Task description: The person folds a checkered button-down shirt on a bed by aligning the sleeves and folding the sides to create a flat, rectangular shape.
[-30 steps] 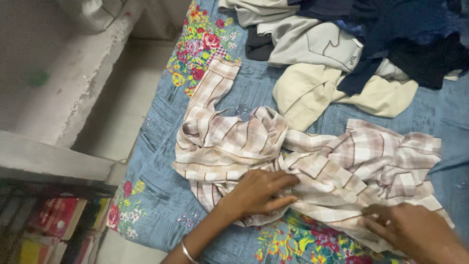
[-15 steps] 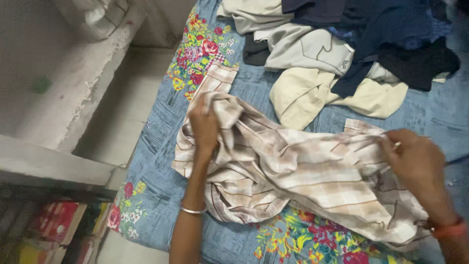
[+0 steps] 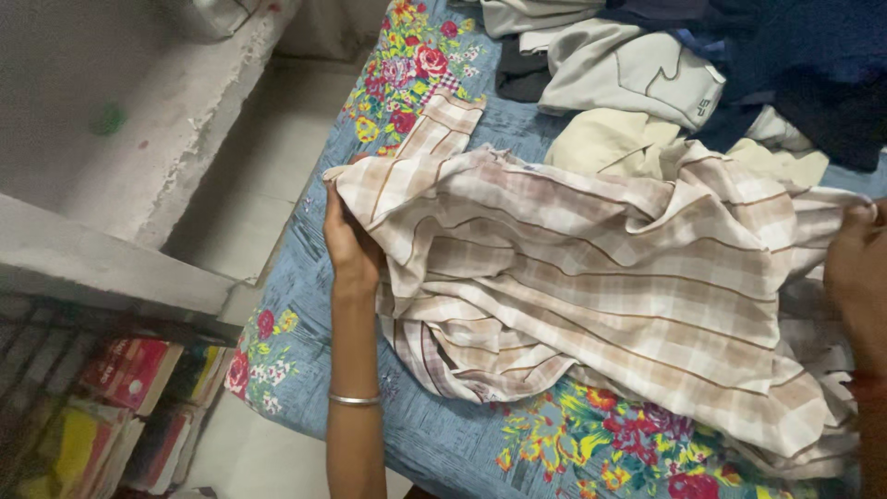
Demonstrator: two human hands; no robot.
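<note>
While the checked shirt (image 3: pixel 591 277) is lying crumpled across the bed (image 3: pixel 305 268), I am pinching its two ends, left hand (image 3: pixel 349 242) fingers closed on the left edge, right hand (image 3: pixel 857 268) gripping the right; long axis running hand to hand.

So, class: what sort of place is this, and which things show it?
Probably a bedroom at home: a floral bedsheet, a pile of clothes on it, and a checked shirt held spread by both hands.
</note>
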